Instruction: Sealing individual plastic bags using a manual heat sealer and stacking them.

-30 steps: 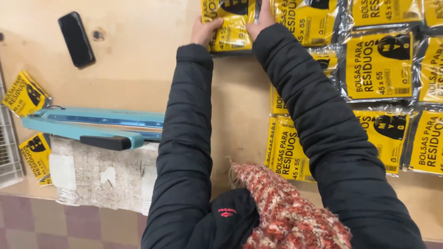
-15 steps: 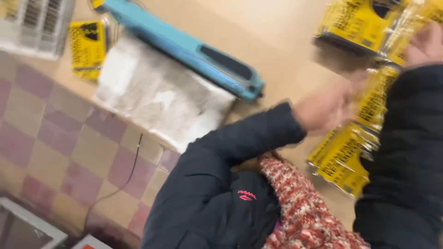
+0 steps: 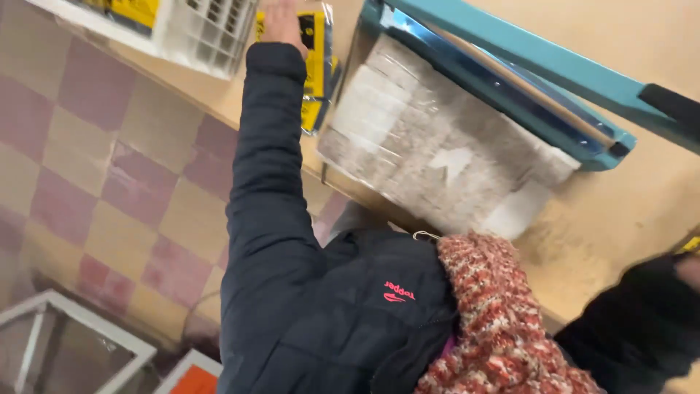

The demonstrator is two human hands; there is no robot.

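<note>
**Yellow packet under L hand, top of frame**

Yellow-and-black plastic packet (image 3: 315, 66) lies on the wooden table (image 3: 620, 226) at about 11 o'clock in view, between the white slotted crate (image 3: 208, 25) at its 9 and the teal sealer machine (image 3: 510, 80) at its 3. L hand (image 3: 281, 25) sits on/against the packet's upper left edge; fingers run off the frame top, so can't tell if they grip or just press.

R hand (image 3: 689, 268) only a sliver at the 3 o'clock edge, sleeve in front; open or closed, can't tell.

Step, as I judge it: reach/pick-up of that packet. A next move would need a firm pinch on slippery film, then a clear lift past crate and sealer.

Packet's long axis runs approx. 12-to-6, lower end pointing toward the table edge; it lies flat.
</note>
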